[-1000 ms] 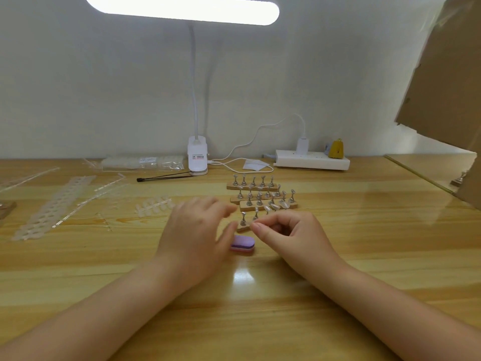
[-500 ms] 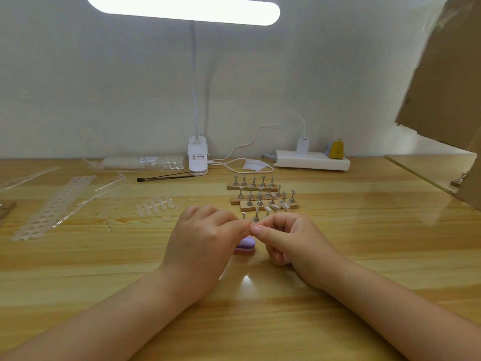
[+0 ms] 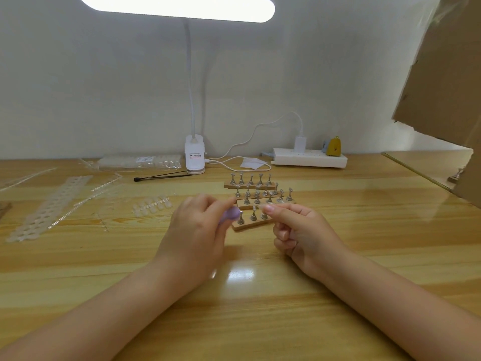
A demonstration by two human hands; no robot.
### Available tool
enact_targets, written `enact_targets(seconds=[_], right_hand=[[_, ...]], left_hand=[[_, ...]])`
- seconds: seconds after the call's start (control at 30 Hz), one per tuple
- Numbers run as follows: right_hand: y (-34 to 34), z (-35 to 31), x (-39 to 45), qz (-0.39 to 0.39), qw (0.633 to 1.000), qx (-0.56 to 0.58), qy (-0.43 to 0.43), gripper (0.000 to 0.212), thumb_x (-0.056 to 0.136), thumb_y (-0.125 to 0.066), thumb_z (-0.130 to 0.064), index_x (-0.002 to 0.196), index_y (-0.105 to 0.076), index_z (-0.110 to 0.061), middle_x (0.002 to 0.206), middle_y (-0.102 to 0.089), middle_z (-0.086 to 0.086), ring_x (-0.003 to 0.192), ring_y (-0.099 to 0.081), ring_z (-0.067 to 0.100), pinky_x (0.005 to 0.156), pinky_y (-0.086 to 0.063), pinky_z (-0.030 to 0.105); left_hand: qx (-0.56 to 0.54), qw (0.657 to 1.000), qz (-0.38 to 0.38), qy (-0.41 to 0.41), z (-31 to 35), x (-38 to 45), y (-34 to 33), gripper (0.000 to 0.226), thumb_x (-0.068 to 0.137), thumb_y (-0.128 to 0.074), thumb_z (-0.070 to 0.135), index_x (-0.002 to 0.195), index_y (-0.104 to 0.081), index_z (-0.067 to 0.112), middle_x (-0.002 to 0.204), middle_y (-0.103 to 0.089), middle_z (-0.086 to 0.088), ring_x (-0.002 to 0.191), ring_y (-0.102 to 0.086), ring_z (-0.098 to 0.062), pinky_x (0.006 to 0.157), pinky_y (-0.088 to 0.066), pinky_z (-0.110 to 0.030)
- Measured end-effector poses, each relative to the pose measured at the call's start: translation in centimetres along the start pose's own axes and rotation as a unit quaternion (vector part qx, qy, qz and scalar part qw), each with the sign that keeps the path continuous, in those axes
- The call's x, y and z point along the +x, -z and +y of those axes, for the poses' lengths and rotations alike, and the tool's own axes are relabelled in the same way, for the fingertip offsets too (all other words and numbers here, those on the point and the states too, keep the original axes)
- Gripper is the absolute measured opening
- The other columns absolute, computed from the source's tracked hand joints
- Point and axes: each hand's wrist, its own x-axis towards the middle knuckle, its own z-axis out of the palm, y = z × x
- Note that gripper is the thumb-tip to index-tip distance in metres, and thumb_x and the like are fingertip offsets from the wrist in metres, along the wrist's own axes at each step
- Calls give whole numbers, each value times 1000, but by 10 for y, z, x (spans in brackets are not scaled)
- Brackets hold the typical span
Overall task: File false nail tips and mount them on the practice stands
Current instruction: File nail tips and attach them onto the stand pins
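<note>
My left hand [image 3: 196, 230] grips a small purple filing block [image 3: 231, 214], lifted off the table. My right hand [image 3: 299, 230] pinches a tiny clear nail tip [image 3: 261, 206] between thumb and forefinger, just right of the block. Behind both hands stand several wooden practice stands [image 3: 253, 224] with rows of small metal holders; a few holders on the third row [image 3: 265, 200] carry clear tips. A strip of loose clear nail tips [image 3: 151, 204] lies to the left on the table.
A clamp lamp [image 3: 194, 157] stands at the back, with a white power strip [image 3: 309, 158] and cable to its right. Empty tip sprues [image 3: 49, 207] and a plastic bag of tips [image 3: 140, 161] lie at left. A black stick [image 3: 161, 176] and cardboard [image 3: 442, 74] at right.
My left hand has picked the purple block up off the table and raised it toward the right hand's nail tip. The right hand has barely moved.
</note>
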Motion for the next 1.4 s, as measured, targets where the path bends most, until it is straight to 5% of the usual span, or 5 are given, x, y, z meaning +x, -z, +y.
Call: enact_targets(seconds=[0.27, 0.6, 0.73, 1.1, 1.4], right_hand=[[-3, 0, -5, -88, 994, -58, -11, 22, 68, -70, -20, 85, -63, -7, 54, -46, -2, 44, -39, 6, 37, -28, 15], [-3, -1, -6, -136, 986, -95, -12, 6, 89, -57, -13, 94, -59, -9, 64, -44, 0, 50, -39, 8, 42, -27, 18], [-2, -3, -5, -129, 989, -60, -24, 10, 80, -59, -18, 86, -57, -10, 63, -39, 0, 50, -40, 8, 41, -27, 18], [0, -2, -4, -157, 985, -71, -32, 7, 81, -55, -20, 79, -54, -14, 63, -40, -3, 53, -41, 10, 44, -27, 19], [-3, -2, -5, -172, 980, -91, -40, 15, 93, -48, -16, 79, -53, -14, 63, -37, -3, 53, -40, 10, 45, -27, 18]], left_hand=[[-90, 983, 49, -155, 12, 2, 3, 28, 93, -55, 18, 121, -53, 20, 103, -63, -4, 93, -62, -21, 84, -51, -35], [-36, 977, 58, -204, 15, 2, 0, 42, 90, -59, 12, 130, -47, 17, 100, -65, -5, 92, -60, -19, 87, -46, -27], [41, 984, 79, -155, 4, 5, 5, 37, 83, -68, 7, 118, -62, 0, 91, -66, -12, 79, -64, -29, 72, -55, -44], [40, 981, 82, -169, 6, 4, 9, 40, 90, -54, 16, 126, -54, -1, 98, -68, -14, 88, -66, -28, 82, -53, -39], [55, 955, 131, -260, 12, 4, 9, 47, 91, -61, 9, 133, -39, 9, 104, -71, 7, 90, -67, -17, 78, -51, -34]])
